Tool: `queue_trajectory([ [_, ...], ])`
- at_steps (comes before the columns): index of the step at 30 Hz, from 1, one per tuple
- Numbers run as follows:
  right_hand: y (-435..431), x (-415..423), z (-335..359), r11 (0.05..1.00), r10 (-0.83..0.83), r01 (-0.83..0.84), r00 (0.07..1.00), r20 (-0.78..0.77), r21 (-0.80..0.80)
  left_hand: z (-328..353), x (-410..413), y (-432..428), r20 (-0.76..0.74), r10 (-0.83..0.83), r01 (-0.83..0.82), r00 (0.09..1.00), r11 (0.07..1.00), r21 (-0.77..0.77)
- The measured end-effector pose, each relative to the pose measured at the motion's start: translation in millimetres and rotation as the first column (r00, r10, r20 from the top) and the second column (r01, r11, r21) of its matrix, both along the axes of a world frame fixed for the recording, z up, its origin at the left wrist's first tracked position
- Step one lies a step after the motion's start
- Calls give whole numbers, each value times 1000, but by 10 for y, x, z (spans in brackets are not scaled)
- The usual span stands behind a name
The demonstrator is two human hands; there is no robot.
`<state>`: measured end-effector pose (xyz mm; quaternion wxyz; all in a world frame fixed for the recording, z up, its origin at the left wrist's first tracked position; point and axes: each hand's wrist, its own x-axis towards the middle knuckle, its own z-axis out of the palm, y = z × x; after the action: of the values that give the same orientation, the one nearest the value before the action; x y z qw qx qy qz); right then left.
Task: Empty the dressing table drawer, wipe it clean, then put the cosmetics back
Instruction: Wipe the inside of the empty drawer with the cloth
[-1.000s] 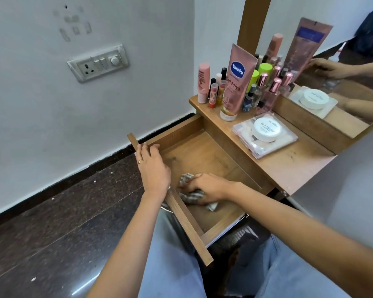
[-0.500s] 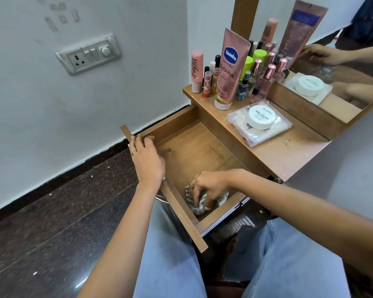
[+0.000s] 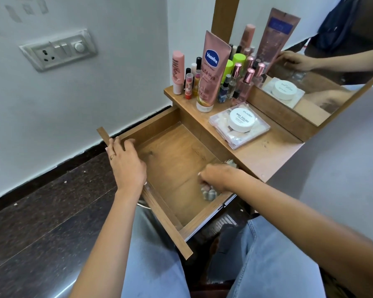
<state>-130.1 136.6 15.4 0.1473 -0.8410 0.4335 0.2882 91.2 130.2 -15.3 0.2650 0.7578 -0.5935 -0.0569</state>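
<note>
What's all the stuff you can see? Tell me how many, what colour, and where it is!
drawer: one, brown wood, pulled open under the tabletop
cloth: one, grey-and-white, inside the drawer
Vaseline tube: one, pink, standing on the tabletop
small bottles and sticks: many, pink, green, black, beside the tube
jar: one, white, on the clear box
clear box: one, see-through, on the tabletop
mirror: one, wood-edged, behind the tabletop
switchboard: one, white, on the wall
left hand: holds the drawer's front edge
right hand: grips the cloth
</note>
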Motion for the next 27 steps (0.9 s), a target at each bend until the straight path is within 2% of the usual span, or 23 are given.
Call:
queue_trajectory([
  [2, 53, -15, -67, 983, -99, 82, 990, -104, -164, 3, 2, 9, -4, -2, 2, 1000, 1000, -8],
  [4, 90, 68, -120, 937, -287, 258, 953, -100, -236, 21, 1, 16, -2, 0, 0, 1000, 1000, -9],
  [6, 59, 116, -161, 865, -446, 441, 894, 40, -238, 32, 0, 18, 1, 2, -2, 1000, 1000, -8],
  [8, -22, 127, -188, 793, -530, 573, 816, 232, -206, 37, 2, 13, 4, -2, 2, 1000, 1000, -11],
  [10, -147, 197, -244, 759, -552, 606, 793, 258, -239, 27, 4, 0, 18, -2, 2, 1000, 1000, -12],
  [12, -270, 350, -339, 744, -556, 587, 809, 191, -320, 6, -4, 0, 33, 0, 0, 999, 1000, -9],
  [14, -427, 468, -487, 742, -527, 566, 824, 209, -359, -7, -3, 0, 39, 4, -4, 999, 1000, -13],
  [20, -998, 714, -646, 777, -447, 592, 758, 476, -213, -8, -27, 23, 35, 14, -13, 999, 1000, -29],
  [24, -1151, 796, -677, 746, -451, 634, 707, 545, -206, -34, -31, 9, -3, 17, -17, 1000, 999, -45],
  [27, -1132, 819, -660, 733, -467, 653, 686, 559, -190, -16, -21, 13, -96, 19, -29, 995, 994, -105],
])
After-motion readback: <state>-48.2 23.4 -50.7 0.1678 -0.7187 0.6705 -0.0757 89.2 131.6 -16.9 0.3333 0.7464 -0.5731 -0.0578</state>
